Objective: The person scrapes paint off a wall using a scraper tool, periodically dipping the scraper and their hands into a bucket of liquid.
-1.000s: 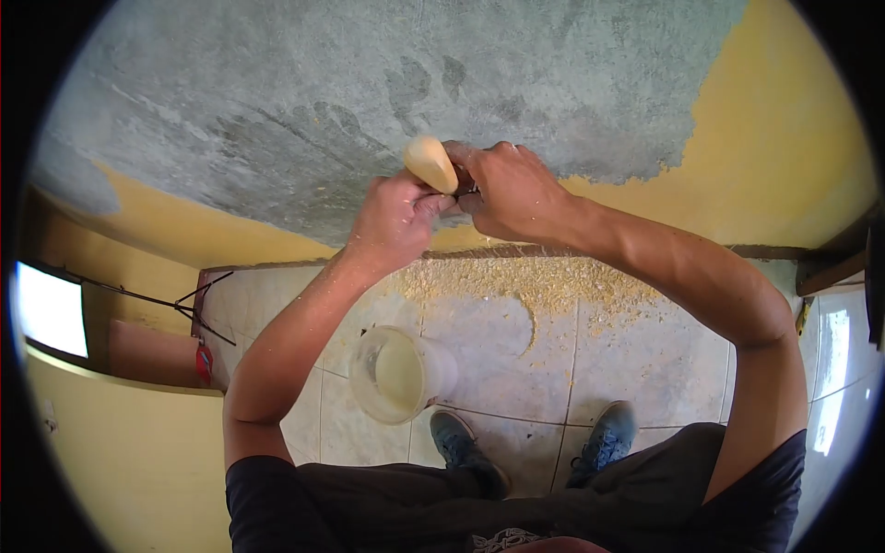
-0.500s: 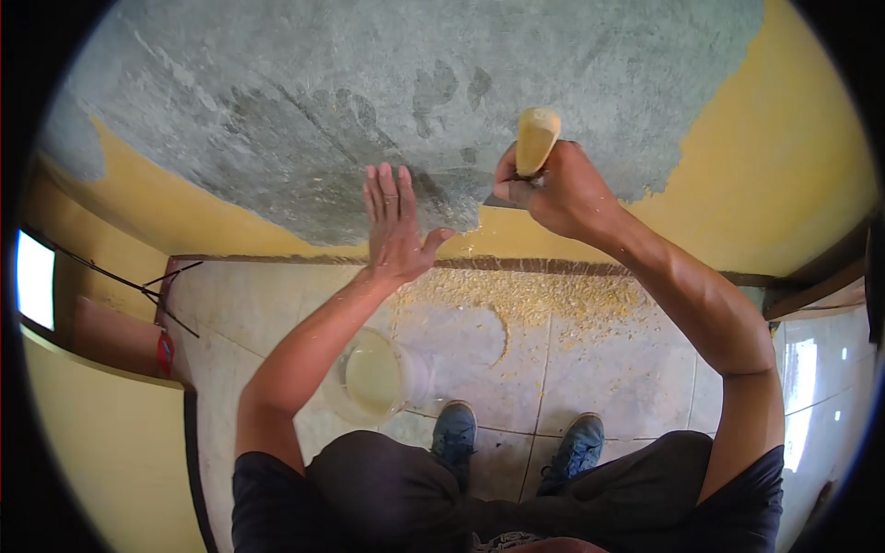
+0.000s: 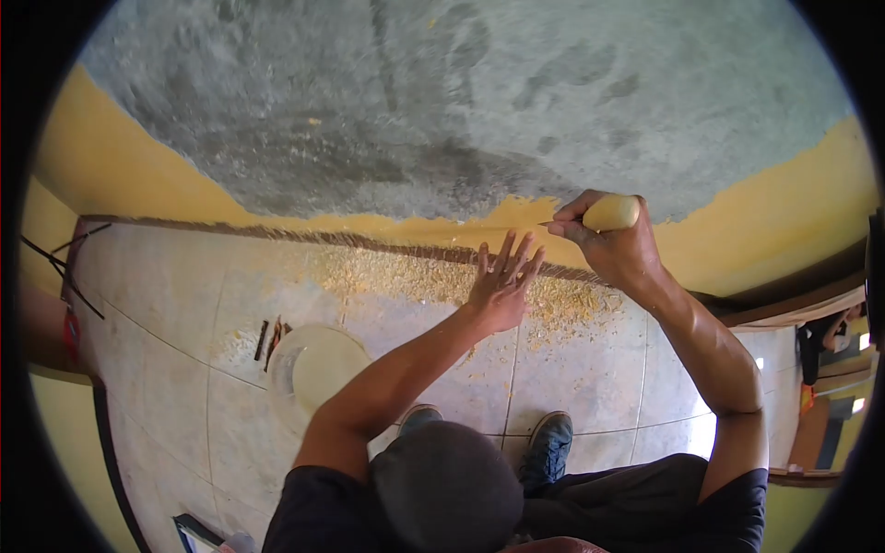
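Observation:
My right hand (image 3: pixel 625 251) is closed around a scraper with a pale, rounded handle (image 3: pixel 612 213). Its thin blade, seen nearly edge-on, points left against the yellow paint (image 3: pixel 756 189) low on the wall. To the left and lower, my left hand (image 3: pixel 502 288) is open with fingers spread, its fingertips near the base of the wall; whether they touch it I cannot tell. Above both hands is a large bare grey patch (image 3: pixel 369 111) with darker blotches and a ragged yellow edge.
Yellow paint chips (image 3: pixel 396 275) litter the tiled floor (image 3: pixel 166 295) along the dark skirting (image 3: pixel 304 236). A bucket of pale liquid (image 3: pixel 327 364) stands left of my feet, beside several small tools (image 3: pixel 269 341). Thin black rods (image 3: pixel 63 263) lean at far left. Another person (image 3: pixel 816 343) appears at far right.
My view has shifted. The scraper has moved right along the patch's lower edge, its handle now tilted sideways. My left hand has dropped from the grey patch toward the wall base, fingers spreading.

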`<state>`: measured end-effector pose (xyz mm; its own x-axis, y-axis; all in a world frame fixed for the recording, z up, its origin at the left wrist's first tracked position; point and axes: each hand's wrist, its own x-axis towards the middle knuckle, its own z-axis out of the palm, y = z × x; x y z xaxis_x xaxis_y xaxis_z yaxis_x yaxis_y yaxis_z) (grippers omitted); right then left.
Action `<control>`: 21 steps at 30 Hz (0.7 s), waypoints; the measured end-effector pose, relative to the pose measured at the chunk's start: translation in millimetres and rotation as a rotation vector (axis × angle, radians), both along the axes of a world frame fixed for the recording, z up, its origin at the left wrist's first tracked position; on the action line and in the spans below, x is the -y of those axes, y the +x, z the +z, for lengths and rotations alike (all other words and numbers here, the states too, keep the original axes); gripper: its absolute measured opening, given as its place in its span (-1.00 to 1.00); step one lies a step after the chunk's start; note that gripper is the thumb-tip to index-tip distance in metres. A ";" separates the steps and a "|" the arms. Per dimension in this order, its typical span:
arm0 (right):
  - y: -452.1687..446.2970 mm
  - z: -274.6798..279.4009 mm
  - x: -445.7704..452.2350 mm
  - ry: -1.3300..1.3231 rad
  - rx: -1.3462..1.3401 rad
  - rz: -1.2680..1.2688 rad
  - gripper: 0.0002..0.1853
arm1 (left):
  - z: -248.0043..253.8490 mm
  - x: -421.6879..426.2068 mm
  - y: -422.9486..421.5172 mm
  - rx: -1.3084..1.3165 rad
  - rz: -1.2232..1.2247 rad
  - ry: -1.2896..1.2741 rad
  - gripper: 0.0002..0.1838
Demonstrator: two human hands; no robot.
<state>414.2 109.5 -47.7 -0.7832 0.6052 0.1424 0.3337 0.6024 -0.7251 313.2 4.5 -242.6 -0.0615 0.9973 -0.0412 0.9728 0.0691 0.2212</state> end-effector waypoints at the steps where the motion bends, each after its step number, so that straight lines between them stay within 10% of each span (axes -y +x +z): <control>1: -6.7 -6.7 -1.4 0.162 0.020 0.059 -0.91 | 13.0 10.5 -12.9 0.069 -0.037 -0.076 0.05; 6: -51.2 -29.0 17.8 0.315 -0.213 0.107 -0.89 | 81.3 92.7 -101.4 0.320 0.257 0.250 -0.33; 12: -59.8 -59.4 10.3 0.528 -0.299 0.190 -0.85 | 38.7 133.8 -173.4 0.164 0.376 0.762 -0.12; 21: -60.6 -87.3 2.5 0.796 -0.414 0.265 -0.83 | 20.3 109.5 -182.3 -0.038 0.446 0.879 -0.13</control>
<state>353.6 106.9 -135.0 -0.6761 0.0183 0.7366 -0.0782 0.9923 -0.0964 130.9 -105.0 -222.3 -0.4249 0.5569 0.7136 0.9052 0.2569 0.3385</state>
